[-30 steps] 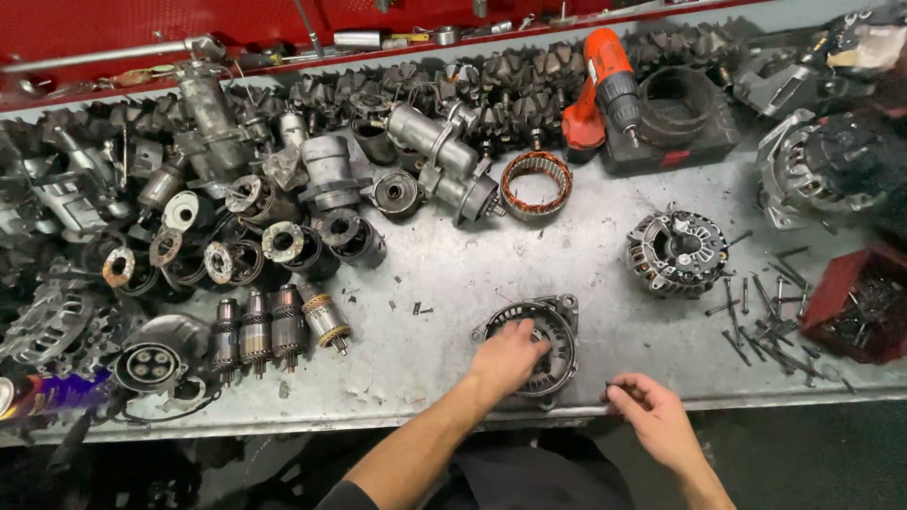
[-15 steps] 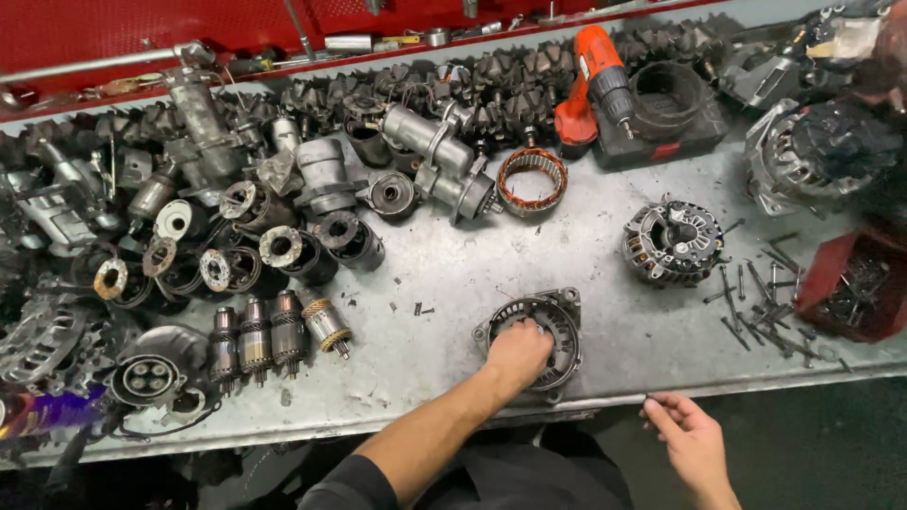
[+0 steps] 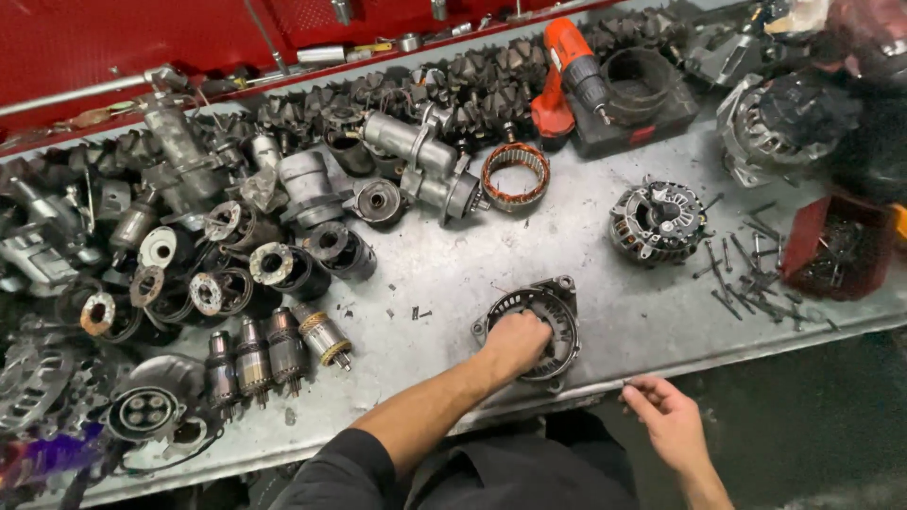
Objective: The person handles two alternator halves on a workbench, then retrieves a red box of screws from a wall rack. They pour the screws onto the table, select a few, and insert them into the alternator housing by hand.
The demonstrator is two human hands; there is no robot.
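Our left hand [image 3: 515, 342] stays pressed into the round housing [image 3: 553, 307] on the bench [image 3: 444, 274], fingers curled inside it. Our right hand [image 3: 666, 416] has dropped off the bench edge, fingers pinching something too small to identify.

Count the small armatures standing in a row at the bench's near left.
4, side by side left of the left hand: armature one at the left end, the second, the third, and a copper-banded fourth at the right end. Others may sit hidden in the clutter behind.
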